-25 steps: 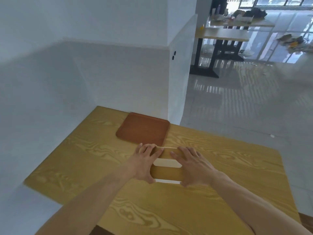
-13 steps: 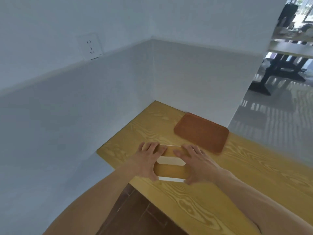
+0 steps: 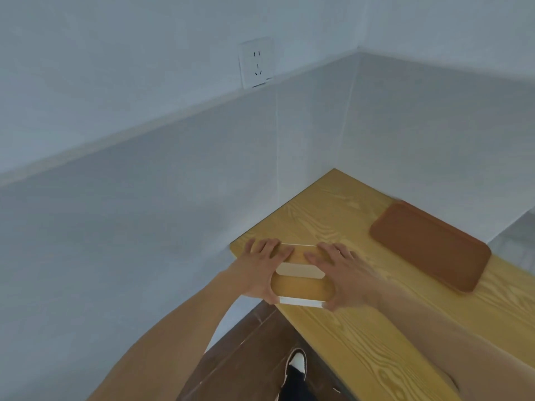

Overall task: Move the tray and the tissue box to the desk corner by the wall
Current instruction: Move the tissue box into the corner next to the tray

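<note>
Since half a second ago the view has swung left: box point(image 3: 301, 280) and both hands now sit at the desk's point(image 3: 362, 342) near left corner, right by the side wall point(image 3: 173, 212), and the tray point(image 3: 428, 246) has slid to the right of frame, well apart from the box. Socket point(image 3: 256, 63) now sits higher and more central on the wall.

Box: wooden top with pale slot in the middle, white sides, lying flat on desk, one end close to the desk's left edge. Slight motion blur.

Left hand point(image 3: 262, 269): clamped on box's left end, fingers point(image 3: 275, 250) spread over the top, thumb hooked at the near edge. Right hand point(image 3: 340, 274): same grip on the right end, fingers spread on top, thumb down at the near white edge. Box held between the two hands.

Tray: brown, rounded corners, flat on desk, far right, close to the back wall; cannot tell if touching it. Bare desk between tray and the far corner.

Below desk edge: brown floor point(image 3: 246, 357), one shoe point(image 3: 296, 364) with white toe.
</note>
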`<state>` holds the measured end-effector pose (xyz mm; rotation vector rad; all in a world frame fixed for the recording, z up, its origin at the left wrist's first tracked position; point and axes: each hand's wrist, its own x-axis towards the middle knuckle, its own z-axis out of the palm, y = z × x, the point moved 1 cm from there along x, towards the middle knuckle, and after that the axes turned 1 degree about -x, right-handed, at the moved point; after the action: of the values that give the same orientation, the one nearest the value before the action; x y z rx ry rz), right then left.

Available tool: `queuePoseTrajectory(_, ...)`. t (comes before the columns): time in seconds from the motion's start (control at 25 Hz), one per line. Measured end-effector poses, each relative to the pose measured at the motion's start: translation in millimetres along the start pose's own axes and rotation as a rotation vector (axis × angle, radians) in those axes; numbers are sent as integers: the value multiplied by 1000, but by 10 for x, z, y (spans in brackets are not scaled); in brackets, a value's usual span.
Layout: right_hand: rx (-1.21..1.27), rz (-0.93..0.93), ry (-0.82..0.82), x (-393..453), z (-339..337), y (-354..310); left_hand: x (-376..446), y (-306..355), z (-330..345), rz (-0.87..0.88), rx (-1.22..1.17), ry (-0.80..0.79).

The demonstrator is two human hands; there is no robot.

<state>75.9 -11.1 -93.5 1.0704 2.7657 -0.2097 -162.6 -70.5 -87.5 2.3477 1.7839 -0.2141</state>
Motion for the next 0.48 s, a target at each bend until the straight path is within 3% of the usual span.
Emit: queuePoseTrajectory(0.48,118,35,-59,987,215,460,1011,-705,69,63,6,-107)
